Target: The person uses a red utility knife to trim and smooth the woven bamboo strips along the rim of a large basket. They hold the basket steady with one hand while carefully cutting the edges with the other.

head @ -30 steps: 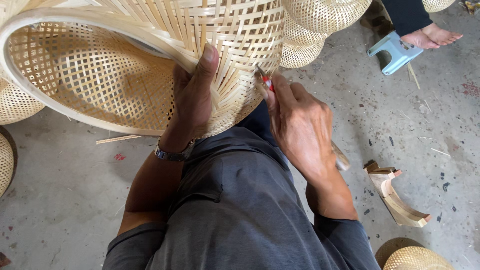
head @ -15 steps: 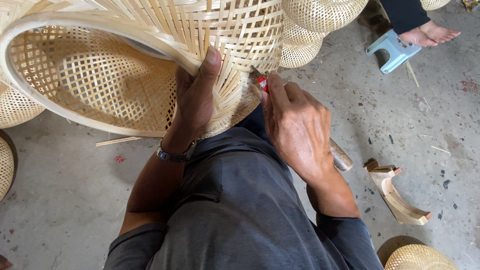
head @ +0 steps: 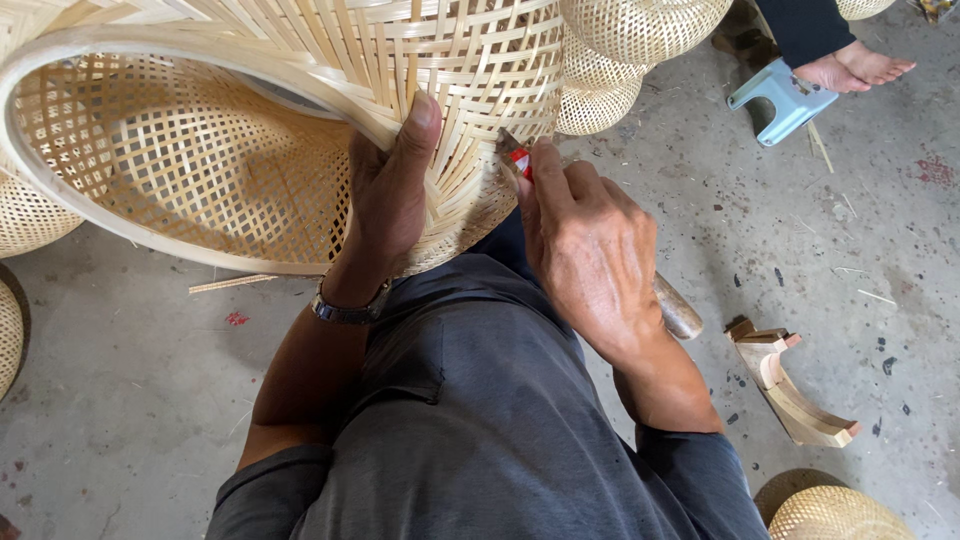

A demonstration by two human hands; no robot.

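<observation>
Since earlier: basket (head: 300,130) tilted slightly | my left hand (head: 385,195) grips its weave | my right hand (head: 590,250) pinches red-tipped tool (head: 520,160)

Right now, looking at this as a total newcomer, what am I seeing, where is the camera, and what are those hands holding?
The camera sits on the person's head and looks down over their lap, so both hands belong to the wearer. The left hand grips the rim of a large woven bamboo basket, thumb pressed against its side. The right hand holds a wooden-handled tool with a red band near its tip, which touches the weave. On the concrete floor lie a curved wooden piece and more woven baskets. At the top right is another person's bare foot beside a small blue stool.
</observation>
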